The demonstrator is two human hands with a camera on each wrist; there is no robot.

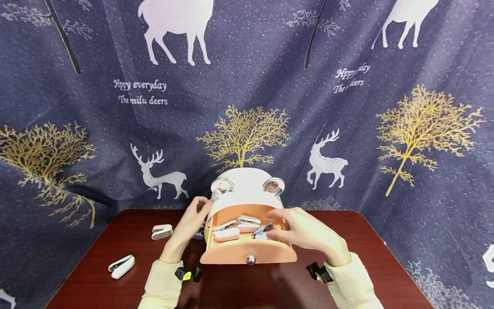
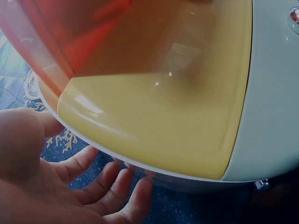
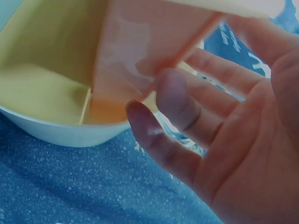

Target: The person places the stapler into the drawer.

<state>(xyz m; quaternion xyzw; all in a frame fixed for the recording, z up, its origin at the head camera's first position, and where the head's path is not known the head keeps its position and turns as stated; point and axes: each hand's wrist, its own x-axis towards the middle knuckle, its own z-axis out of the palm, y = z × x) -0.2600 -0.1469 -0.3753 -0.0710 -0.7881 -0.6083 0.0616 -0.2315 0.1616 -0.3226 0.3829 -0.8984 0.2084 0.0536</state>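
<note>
Staplers in a drawer, as we view them from head and wrists. The right grip (image 1: 302, 229) reaches over the side of the pulled-out drawer (image 1: 225, 257), its thumb and fingers apart. The blue stapler (image 1: 262, 231) lies inside, just beside the right thumb; whether the thumb touches it we cannot tell. To the left of this grip we find two more staplers: a white-topped stapler (image 1: 248, 223) toward the back, and a pink-and-white stapler (image 1: 227, 234) farther across. The left grip (image 1: 191, 219) lies along the opposite side of the white box (image 1: 247, 184), its fingers loosely bent, apart and clamped on nothing that we can see. Left of it, on the surface (image 1: 364, 234), we note a pale stapler (image 1: 162, 231) and, farther out and nearer the person, a white stapler (image 1: 122, 267).

We judge the step in hand to be settling the blue stapler among its neighbours. The next move, we suggest, calls for the right grip to rise clear of the drawer wall without dragging the stapler, while the left steadies the box.
</note>
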